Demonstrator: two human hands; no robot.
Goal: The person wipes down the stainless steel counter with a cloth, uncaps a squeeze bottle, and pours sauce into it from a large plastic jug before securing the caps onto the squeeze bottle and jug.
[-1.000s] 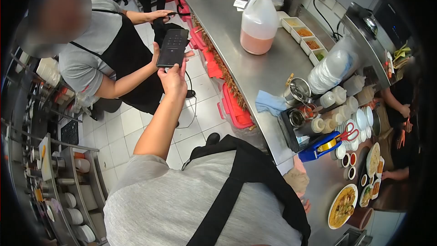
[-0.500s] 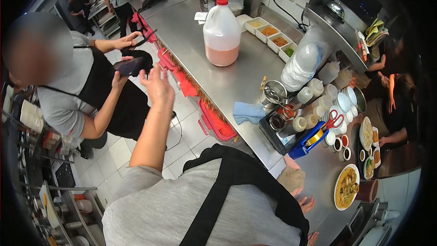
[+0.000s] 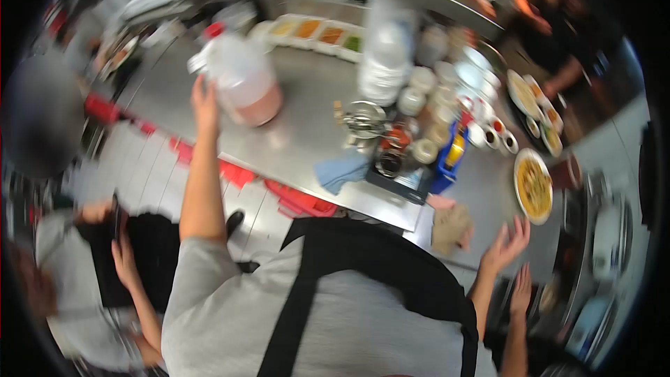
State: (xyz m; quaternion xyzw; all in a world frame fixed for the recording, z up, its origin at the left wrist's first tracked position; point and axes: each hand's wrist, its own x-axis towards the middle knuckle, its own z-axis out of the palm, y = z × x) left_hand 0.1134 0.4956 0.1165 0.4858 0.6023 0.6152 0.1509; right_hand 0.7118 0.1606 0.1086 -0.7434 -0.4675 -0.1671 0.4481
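My left hand (image 3: 204,101) is stretched out over the steel counter, right beside a plastic jug (image 3: 244,77) with a red cap. The jug is partly filled with orange-pink liquid and rests on the counter. My left fingers look extended along its side; blur hides whether they touch it. My right hand (image 3: 506,246) is open, fingers spread, holding nothing, just below an oval plate of yellow food (image 3: 533,187). A brown cloth (image 3: 451,228) lies to its left. Another person's hand (image 3: 521,292) shows just below my right hand.
Squeeze bottles (image 3: 412,101), a whisk (image 3: 364,120), a blue cloth (image 3: 340,172) and a blue tape dispenser (image 3: 452,153) crowd the counter's middle. White trays of toppings (image 3: 307,30) line the back. A co-worker (image 3: 125,258) with a phone stands at left. Red bins (image 3: 296,199) sit below the edge.
My left hand has moved from near the co-worker over to the jug. My right hand has come further into view with fingers spread. The camera view has turned and blurred.
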